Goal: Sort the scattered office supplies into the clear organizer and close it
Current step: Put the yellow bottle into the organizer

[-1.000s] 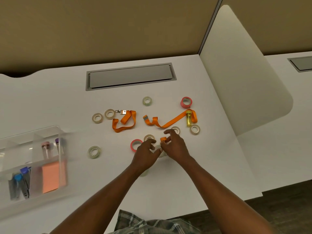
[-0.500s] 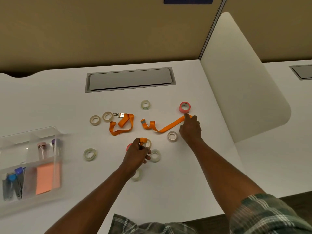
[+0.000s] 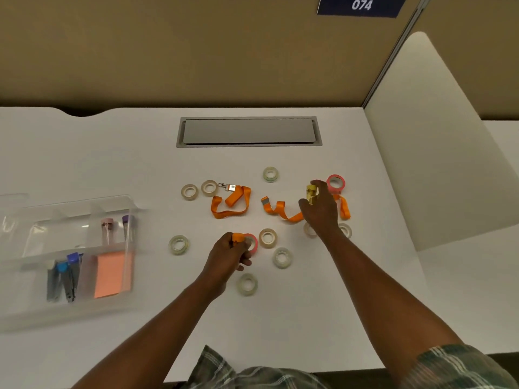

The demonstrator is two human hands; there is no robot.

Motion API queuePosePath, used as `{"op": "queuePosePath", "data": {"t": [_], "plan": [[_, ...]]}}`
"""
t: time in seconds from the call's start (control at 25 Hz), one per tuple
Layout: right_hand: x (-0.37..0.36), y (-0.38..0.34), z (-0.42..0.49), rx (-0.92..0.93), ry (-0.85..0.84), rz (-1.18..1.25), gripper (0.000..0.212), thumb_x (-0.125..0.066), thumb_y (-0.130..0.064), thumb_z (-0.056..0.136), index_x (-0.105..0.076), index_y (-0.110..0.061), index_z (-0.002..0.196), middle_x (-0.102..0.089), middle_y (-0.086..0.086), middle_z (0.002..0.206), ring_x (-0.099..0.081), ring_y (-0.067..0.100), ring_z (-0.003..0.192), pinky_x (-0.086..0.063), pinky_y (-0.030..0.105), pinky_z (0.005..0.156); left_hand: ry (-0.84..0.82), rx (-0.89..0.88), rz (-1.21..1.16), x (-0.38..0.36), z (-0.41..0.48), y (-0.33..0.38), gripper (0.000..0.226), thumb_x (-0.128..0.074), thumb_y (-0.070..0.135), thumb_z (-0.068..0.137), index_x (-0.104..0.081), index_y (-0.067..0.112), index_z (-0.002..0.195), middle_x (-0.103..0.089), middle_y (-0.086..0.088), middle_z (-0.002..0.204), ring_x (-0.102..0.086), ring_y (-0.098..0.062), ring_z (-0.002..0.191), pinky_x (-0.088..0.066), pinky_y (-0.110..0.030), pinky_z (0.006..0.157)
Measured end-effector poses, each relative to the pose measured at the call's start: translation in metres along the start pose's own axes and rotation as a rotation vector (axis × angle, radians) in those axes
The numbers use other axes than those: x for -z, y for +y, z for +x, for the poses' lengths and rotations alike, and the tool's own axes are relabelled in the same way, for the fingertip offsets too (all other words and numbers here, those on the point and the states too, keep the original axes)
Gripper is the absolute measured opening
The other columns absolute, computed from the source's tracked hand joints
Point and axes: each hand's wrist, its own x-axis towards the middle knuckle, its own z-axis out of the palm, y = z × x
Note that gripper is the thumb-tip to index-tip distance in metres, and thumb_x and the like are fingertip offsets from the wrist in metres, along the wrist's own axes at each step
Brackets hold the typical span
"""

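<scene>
Hands reach forward: left hand (image 3: 229,255) grips orange-capped item (image 3: 238,237), right hand (image 3: 320,211) pinches yellow tube (image 3: 311,192).

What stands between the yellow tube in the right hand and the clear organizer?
Nothing tall. Between the yellow tube, gripped by the right hand, and the clear organizer lie only an orange lanyard and two flat tape rolls; a lifted carry should pass over them.
</scene>
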Motion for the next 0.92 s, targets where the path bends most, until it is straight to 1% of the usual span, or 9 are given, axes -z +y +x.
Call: {"op": "queuePosePath", "data": {"t": [0.08, 0.16, 0.28, 0.36, 0.48, 0.64, 0.8, 0.84, 0.92], "plan": [[-0.014, -0.029, -0.019, -0.142, -0.117, 0.316, 0.039, -0.058, -0.017, 0.087, -0.051, -0.028, 0.124, -0.067, 0.01, 0.105, -0.065, 0.023, 0.082, -0.055, 0.037, 0.073, 0.022, 0.011, -0.041, 0.014, -0.002, 0.0, 0.022, -0.061, 0.031, 0.095, -0.062, 0.012, 0.104, -0.07, -0.01, 0.08, -0.068, -0.022, 0.07, -0.053, -0.038, 0.071], [-0.034, -0.056, -0.041, -0.292, -0.311, 0.568, 0.027, -0.052, -0.02, 0.096, -0.054, -0.023, 0.122, -0.067, 0.012, 0.101, -0.065, 0.023, 0.078, -0.058, 0.038, 0.069, 0.045, 0.029, -0.087, 0.032, -0.005, 0.0, 0.027, -0.061, 0.036, 0.095, -0.061, 0.01, 0.105, -0.069, -0.01, 0.077, -0.067, -0.022, 0.068, -0.052, -0.038, 0.07], [-0.071, -0.092, -0.076, -0.397, -0.51, 0.691, 0.023, -0.048, -0.02, 0.097, -0.06, -0.011, 0.115, -0.068, 0.015, 0.099, -0.067, 0.028, 0.082, -0.058, 0.038, 0.069, 0.099, 0.043, -0.152, 0.066, -0.008, 0.0, 0.031, -0.058, 0.04, 0.096, -0.059, 0.011, 0.108, -0.069, -0.012, 0.076, -0.067, -0.023, 0.067, -0.054, -0.037, 0.069], [-0.102, -0.114, -0.099, -0.401, -0.601, 0.702, 0.025, -0.046, -0.018, 0.096, -0.062, -0.009, 0.113, -0.071, 0.015, 0.103, -0.069, 0.029, 0.087, -0.057, 0.042, 0.076, 0.157, 0.043, -0.179, 0.094, -0.009, -0.001, 0.033, -0.054, 0.04, 0.098, -0.059, 0.01, 0.11, -0.07, -0.013, 0.081, -0.067, -0.023, 0.069, -0.055, -0.037, 0.068], [-0.149, -0.149, -0.13, -0.379, -0.72, 0.692, 0.031, -0.049, -0.022, 0.096, -0.061, -0.012, 0.122, -0.073, 0.014, 0.111, -0.07, 0.028, 0.092, -0.058, 0.043, 0.084, 0.242, 0.05, -0.236, 0.144, -0.011, -0.004, 0.037, -0.049, 0.045, 0.099, -0.058, 0.012, 0.114, -0.069, -0.014, 0.094, -0.066, -0.025, 0.078, -0.055, -0.037, 0.07], [-0.206, -0.203, -0.16, -0.323, -0.781, 0.624, 0.031, -0.049, -0.029, 0.098, -0.061, -0.019, 0.125, -0.071, 0.01, 0.111, -0.068, 0.024, 0.094, -0.056, 0.038, 0.083, 0.342, 0.073, -0.293, 0.208, -0.007, -0.002, 0.04, -0.044, 0.052, 0.099, -0.06, 0.018, 0.113, -0.069, -0.011, 0.102, -0.066, -0.026, 0.092, -0.055, -0.04, 0.078], [-0.249, -0.243, -0.174, -0.263, -0.804, 0.542, 0.034, -0.041, -0.026, 0.1, -0.056, -0.022, 0.13, -0.065, 0.008, 0.119, -0.066, 0.027, 0.105, -0.053, 0.035, 0.082, 0.409, 0.055, -0.323, 0.255, 0.005, 0.008, 0.039, -0.038, 0.053, 0.101, -0.062, 0.022, 0.105, -0.07, -0.006, 0.102, -0.065, -0.022, 0.094, -0.049, -0.042, 0.088], [-0.256, -0.248, -0.176, -0.256, -0.808, 0.529, 0.034, -0.041, -0.027, 0.1, -0.055, -0.022, 0.131, -0.064, 0.008, 0.121, -0.065, 0.027, 0.108, -0.052, 0.035, 0.083, 0.411, 0.055, -0.321, 0.264, 0.01, 0.011, 0.042, -0.038, 0.054, 0.101, -0.062, 0.02, 0.108, -0.07, -0.006, 0.102, -0.065, -0.021, 0.093, -0.048, -0.04, 0.087], [-0.267, -0.257, -0.179, -0.259, -0.81, 0.497, 0.034, -0.04, -0.027, 0.101, -0.053, -0.022, 0.132, -0.063, 0.005, 0.117, -0.062, 0.023, 0.102, -0.048, 0.033, 0.083, 0.403, 0.071, -0.312, 0.275, 0.018, 0.017, 0.046, -0.038, 0.055, 0.1, -0.061, 0.017, 0.113, -0.07, -0.005, 0.098, -0.065, -0.019, 0.089, -0.048, -0.033, 0.078]]}}
